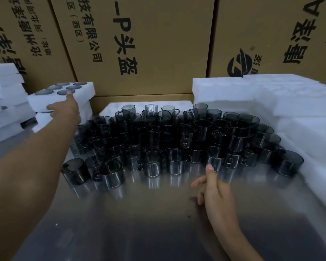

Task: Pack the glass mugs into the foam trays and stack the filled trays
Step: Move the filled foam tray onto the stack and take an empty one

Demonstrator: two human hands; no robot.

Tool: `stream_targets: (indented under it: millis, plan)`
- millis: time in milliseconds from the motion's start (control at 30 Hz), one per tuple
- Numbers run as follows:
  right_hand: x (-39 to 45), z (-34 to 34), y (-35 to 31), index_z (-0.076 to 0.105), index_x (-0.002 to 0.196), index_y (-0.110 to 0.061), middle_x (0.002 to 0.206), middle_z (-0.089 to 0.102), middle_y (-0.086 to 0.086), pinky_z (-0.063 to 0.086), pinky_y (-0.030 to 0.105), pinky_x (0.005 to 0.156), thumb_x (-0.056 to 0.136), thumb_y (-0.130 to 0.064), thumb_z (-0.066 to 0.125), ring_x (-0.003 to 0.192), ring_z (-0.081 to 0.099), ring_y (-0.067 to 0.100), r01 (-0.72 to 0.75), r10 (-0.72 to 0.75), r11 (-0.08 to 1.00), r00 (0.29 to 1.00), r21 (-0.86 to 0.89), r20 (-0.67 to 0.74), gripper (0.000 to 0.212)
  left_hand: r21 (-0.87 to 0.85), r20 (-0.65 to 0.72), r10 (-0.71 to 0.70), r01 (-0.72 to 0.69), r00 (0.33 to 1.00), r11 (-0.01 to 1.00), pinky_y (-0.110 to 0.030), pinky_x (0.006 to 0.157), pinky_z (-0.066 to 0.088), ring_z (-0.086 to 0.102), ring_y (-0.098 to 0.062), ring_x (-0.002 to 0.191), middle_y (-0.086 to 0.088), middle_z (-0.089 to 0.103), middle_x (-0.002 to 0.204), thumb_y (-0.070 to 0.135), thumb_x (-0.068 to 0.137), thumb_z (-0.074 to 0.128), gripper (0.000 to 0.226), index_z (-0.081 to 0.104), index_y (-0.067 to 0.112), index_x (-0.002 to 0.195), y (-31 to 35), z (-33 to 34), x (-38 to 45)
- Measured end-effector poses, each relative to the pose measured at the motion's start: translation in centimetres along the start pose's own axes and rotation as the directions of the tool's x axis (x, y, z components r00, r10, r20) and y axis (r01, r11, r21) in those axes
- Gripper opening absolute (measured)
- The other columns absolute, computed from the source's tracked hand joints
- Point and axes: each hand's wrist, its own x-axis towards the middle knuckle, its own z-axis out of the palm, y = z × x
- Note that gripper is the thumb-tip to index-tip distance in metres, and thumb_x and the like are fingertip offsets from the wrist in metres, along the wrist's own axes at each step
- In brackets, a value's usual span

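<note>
Several smoky grey glass mugs (177, 136) stand crowded on a steel table (139, 213). At the far left a white foam tray (87, 91) filled with mugs sits on top of other trays. My left hand (64, 110) grips that tray at its near edge, thumb on its top face, fingers below. My right hand (213, 187) hovers over the table just in front of the nearest mugs, thumb up, fingers loosely curled, holding nothing.
Empty white foam trays (252, 95) are piled at the right and behind the mugs. More foam trays (4, 95) are stacked at the far left. Large cardboard boxes (149, 44) form a wall behind the table.
</note>
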Motion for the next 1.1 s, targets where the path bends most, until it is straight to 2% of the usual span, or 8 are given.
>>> stream_targets:
  millis: [100,267,533,733,867,967,1033,1100]
  plan:
    - [0.0,0.0,0.0,0.066,0.059,-0.015,0.041,0.051,0.003,0.040,0.006,0.052,0.105,-0.048,0.030,0.042,0.052,0.008,-0.008,0.008,1.000,1.000,0.021,0.014,0.068,0.114,-0.137,0.036,-0.021,0.990,0.993,-0.039,0.120,0.017,0.019,-0.023,0.149,-0.003,0.010,0.165,0.057,0.096,0.047,0.083,0.004,0.023,0.158,0.2,0.4,-2.2]
    - [-0.2,-0.4,-0.5,0.068,0.062,-0.012,0.042,0.054,0.006,0.038,0.007,0.046,0.107,-0.043,0.032,0.038,0.051,0.006,-0.022,0.022,0.999,1.000,0.035,0.013,0.065,0.063,-0.153,0.270,-0.264,0.951,0.963,-0.036,0.103,0.035,0.039,-0.029,0.135,-0.013,0.024,0.152,0.021,0.098,0.047,0.058,0.022,0.016,0.151,-1.3,0.8,-8.6]
    - [-1.0,-1.5,-1.5,0.068,0.076,-0.002,0.047,0.055,0.007,0.037,0.017,0.037,0.107,-0.032,0.038,0.037,0.048,0.007,-0.098,0.092,0.991,0.994,0.087,0.066,0.052,-0.012,-0.006,0.520,-0.520,0.854,0.854,-0.046,0.107,0.034,0.043,-0.032,0.126,-0.011,0.036,0.139,0.009,0.093,0.052,0.047,0.039,0.013,0.138,-6.5,-0.1,-23.0]
    - [-2.8,-2.9,-2.0,0.066,0.076,-0.010,0.057,0.054,0.007,0.042,0.024,0.041,0.105,-0.025,0.043,0.049,0.052,0.015,-0.114,0.115,0.990,0.993,0.087,-0.010,0.040,-0.044,0.224,0.644,-0.653,0.731,0.756,-0.048,0.097,0.041,0.046,-0.020,0.098,0.000,0.039,0.109,-0.001,0.085,0.055,0.052,0.045,0.017,0.132,-15.5,-1.2,-33.7]
    - [-4.0,-5.9,-2.5,0.068,0.086,-0.021,0.078,0.068,-0.004,0.048,0.036,0.073,0.097,-0.018,0.052,0.076,0.062,0.016,0.122,-0.150,0.962,0.983,-0.243,-0.103,0.019,-0.065,0.413,0.683,-0.729,0.602,0.682,-0.045,0.084,0.048,0.049,-0.023,0.093,0.002,0.039,0.105,-0.002,0.083,0.053,0.055,0.044,0.020,0.132,-19.9,-0.9,-37.5]
    - [-3.7,-9.8,-3.7,0.071,0.093,-0.022,0.092,0.070,-0.010,0.034,0.034,0.084,0.089,-0.023,0.054,0.090,0.057,0.016,0.247,-0.493,0.738,0.832,-0.627,-0.253,0.017,-0.092,0.485,0.698,-0.764,0.526,0.639,-0.022,0.067,0.043,0.050,-0.012,0.077,0.009,0.042,0.095,0.000,0.084,0.050,0.052,0.045,0.028,0.128,-20.9,-0.8,-38.2]
    - [-2.5,-12.9,-4.0,0.071,0.099,-0.020,0.101,0.069,-0.003,0.030,0.039,0.091,0.085,-0.023,0.056,0.100,0.055,0.023,0.149,-0.574,0.619,0.756,-0.771,-0.315,0.021,-0.112,0.530,0.691,-0.767,0.492,0.632,-0.014,0.062,0.039,0.049,-0.008,0.073,0.012,0.043,0.087,0.000,0.086,0.050,0.048,0.047,0.030,0.124,-21.2,-0.9,-38.2]
    - [-1.2,-16.3,-3.5,0.065,0.116,-0.016,0.125,0.061,0.008,0.024,0.046,0.105,0.086,-0.026,0.058,0.122,0.047,0.031,-0.076,-0.448,0.509,0.827,-0.857,-0.340,0.032,-0.118,0.554,0.679,-0.762,0.482,0.637,-0.012,0.061,0.040,0.049,-0.007,0.073,0.012,0.043,0.086,0.000,0.086,0.050,0.046,0.048,0.030,0.121,-21.4,-1.0,-38.1]
